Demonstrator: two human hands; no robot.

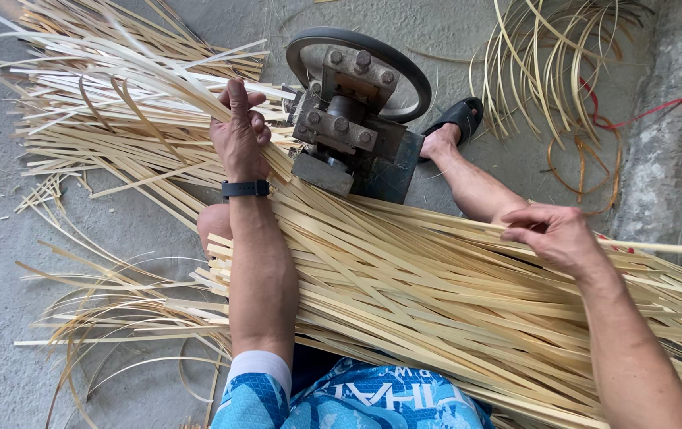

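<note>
The single head-worn camera looked steeply down from close above the person's lap, facing forward over pale flat bamboo strips toward a grey metal wheeled machine on the concrete floor.

The left hand gripped pale bamboo strips beside a grey metal machine with a ringed wheel. The right hand pinched one strip from the sheaf across the lap. A sandalled foot rested on the concrete floor
</note>
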